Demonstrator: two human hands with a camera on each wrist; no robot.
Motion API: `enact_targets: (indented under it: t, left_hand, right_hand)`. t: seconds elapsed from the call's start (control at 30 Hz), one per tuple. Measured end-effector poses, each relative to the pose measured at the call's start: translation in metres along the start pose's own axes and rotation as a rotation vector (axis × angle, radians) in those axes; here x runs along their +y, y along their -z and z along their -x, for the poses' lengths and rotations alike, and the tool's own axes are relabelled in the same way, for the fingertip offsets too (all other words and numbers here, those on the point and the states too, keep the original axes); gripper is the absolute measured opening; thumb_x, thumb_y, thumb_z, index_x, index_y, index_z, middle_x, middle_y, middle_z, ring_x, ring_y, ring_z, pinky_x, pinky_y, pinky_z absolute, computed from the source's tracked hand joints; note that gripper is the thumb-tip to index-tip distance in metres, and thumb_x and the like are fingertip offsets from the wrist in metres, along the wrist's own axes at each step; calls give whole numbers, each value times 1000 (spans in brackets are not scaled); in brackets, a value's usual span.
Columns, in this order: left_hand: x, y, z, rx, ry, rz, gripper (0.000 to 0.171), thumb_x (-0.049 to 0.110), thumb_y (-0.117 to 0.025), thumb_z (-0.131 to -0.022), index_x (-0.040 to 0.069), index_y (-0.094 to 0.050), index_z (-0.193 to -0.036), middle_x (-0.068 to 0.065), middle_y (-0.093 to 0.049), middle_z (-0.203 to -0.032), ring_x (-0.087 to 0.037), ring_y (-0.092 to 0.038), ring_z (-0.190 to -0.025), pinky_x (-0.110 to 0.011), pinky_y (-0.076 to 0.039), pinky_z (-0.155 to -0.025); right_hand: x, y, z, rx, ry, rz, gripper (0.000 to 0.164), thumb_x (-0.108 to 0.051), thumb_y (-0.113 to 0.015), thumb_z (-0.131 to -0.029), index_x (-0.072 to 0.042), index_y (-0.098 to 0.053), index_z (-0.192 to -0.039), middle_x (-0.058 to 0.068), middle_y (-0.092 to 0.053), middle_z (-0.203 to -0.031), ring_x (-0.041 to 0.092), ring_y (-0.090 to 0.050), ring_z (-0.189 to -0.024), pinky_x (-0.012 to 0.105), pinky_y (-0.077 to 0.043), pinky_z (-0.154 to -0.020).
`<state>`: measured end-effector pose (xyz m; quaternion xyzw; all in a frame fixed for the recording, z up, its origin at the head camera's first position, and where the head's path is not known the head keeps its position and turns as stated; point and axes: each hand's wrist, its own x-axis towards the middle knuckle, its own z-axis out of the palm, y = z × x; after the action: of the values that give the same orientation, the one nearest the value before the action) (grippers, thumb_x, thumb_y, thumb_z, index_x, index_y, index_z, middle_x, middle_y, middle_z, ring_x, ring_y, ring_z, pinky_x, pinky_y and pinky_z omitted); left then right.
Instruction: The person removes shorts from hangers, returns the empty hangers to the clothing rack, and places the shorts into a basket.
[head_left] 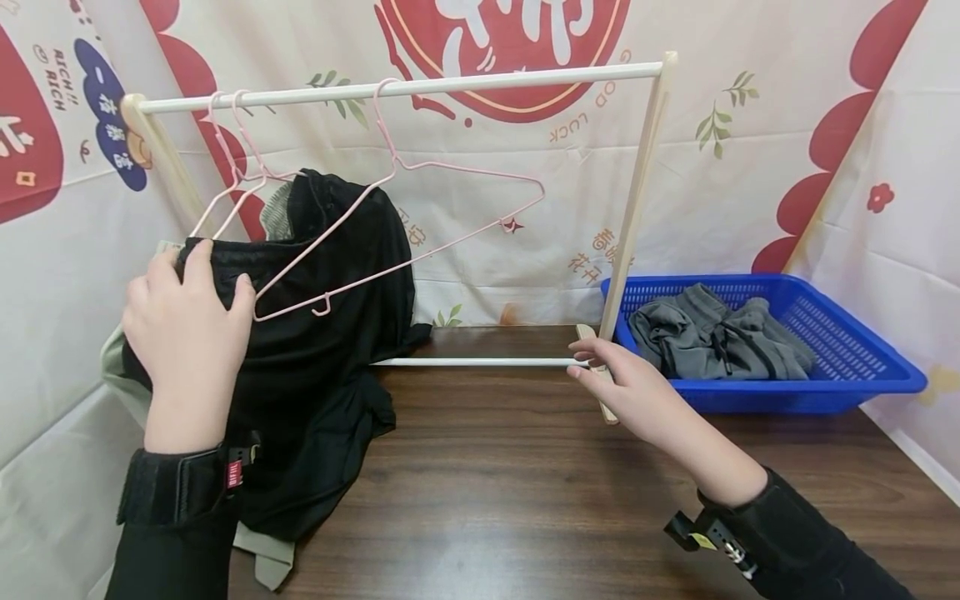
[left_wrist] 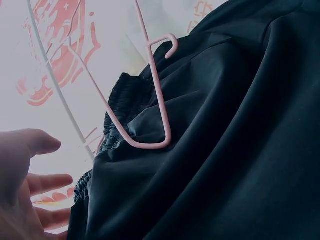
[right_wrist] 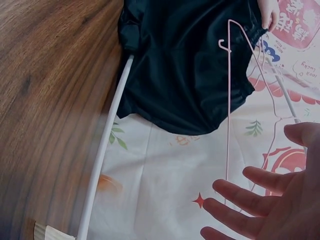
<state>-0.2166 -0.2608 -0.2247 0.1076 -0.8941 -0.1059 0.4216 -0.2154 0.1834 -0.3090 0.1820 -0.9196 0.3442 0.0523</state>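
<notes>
Black pants (head_left: 307, 358) with a gathered waistband hang at the rack's left end, below two pink hangers (head_left: 258, 171). My left hand (head_left: 187, 333) is at their waistband, fingertips right at its edge and thumb spread apart. In the left wrist view the fingers look extended beside the black fabric (left_wrist: 215, 140). A third pink hanger (head_left: 465, 169) hangs from the bar without a garment on it, its left corner overlapping the pants. My right hand (head_left: 637, 383) hovers before the rack's right post, fingers loosely extended and holding nothing.
The rack has a white top bar (head_left: 480, 81), a wooden right post (head_left: 637, 200) and a low white bar (head_left: 480, 362). A blue basket (head_left: 795, 386) with a dark grey garment (head_left: 712, 333) stands at right on the wooden table (head_left: 480, 483). Light green fabric (head_left: 266, 554) shows below the pants.
</notes>
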Motion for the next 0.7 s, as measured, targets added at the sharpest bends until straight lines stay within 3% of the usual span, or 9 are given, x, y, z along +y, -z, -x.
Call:
enact_targets:
  t: [0.17, 0.3, 0.47, 0.7]
  left_hand:
    - [2, -1, -4, 18, 4, -27, 57, 34, -52, -97, 8, -43, -146, -31, -48, -121, -55, -49, -93, -66, -39, -75]
    - [3, -1, -7, -16, 32, -39, 57, 36, -51, -98, 8, -41, -147, -33, -51, -117, -55, -50, -92, -66, -40, -72]
    - [7, 3, -11, -73, 127, -70, 60, 41, -46, -100, 4, -38, -146, -34, -55, -117, -58, -53, -91, -65, -40, -67]
    - [13, 6, -17, -121, 220, -157, 54, 40, -44, -102, -6, -47, -129, -38, -58, -96, -56, -56, -81, -56, -35, -50]
  right_hand:
    - [0, -1, 1, 3, -1, -1, 51, -50, -48, -99, -14, -52, -135, 12, -59, -128, 31, -52, -121, 58, -39, -96]
    - [-1, -1, 1, 8, -1, -5, 50, -49, -48, -99, -14, -52, -135, 9, -60, -126, 31, -53, -120, 57, -38, -96]
    - [-2, -2, 1, 3, 1, -16, 50, -50, -49, -99, -14, -53, -134, 8, -61, -124, 30, -53, -120, 58, -38, -96]
    - [-3, -3, 1, 1, -8, -24, 49, -51, -48, -99, -16, -53, -133, 6, -62, -122, 28, -54, -119, 57, -39, -95]
